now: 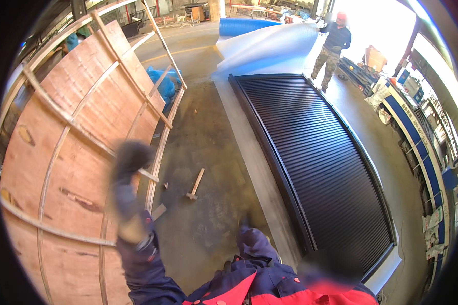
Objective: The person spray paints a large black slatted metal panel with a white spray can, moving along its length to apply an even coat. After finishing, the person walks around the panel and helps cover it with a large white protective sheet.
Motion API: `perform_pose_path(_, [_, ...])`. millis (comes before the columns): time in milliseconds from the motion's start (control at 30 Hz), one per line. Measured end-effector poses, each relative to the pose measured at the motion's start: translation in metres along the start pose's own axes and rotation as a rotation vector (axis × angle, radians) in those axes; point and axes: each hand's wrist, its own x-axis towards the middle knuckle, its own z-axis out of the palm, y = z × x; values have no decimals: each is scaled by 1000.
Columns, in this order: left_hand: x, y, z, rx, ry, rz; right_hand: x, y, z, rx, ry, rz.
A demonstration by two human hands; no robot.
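Observation:
My left hand (131,158), in a dark glove, is smeared by motion on the left, in front of a large plywood panel (81,152) on a timber frame (66,116). The stub of a frame bar shows just past the glove; contact and finger position cannot be made out. At the lower right, a dark blurred shape over the panel's near end may be my right hand; its fingers do not show. A hammer (195,184) with a wooden handle lies on the floor between the plywood and a long black slatted panel (325,157).
White sheeting (249,162) lies under the black panel. Beyond it, a person (336,40) in a red helmet stands beside blue and white sheeting (269,46). A blue plastic bundle (164,89) sits behind the timber frame. Along the right runs a long machine (417,132).

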Motion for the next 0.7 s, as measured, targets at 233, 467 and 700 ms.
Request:
perform_pose_path(233, [-155, -408, 35, 579, -683, -1112, 166, -170, -39, -113, -157, -148])
perform_pose_path(467, [-183, -495, -22, 551, -417, -1936, 320, -625, -255, 472, 136, -520])
perform_pose_path(700, [-72, -674, 15, 466, -372, -2031, 405, -952, -395, 406, 233, -721])
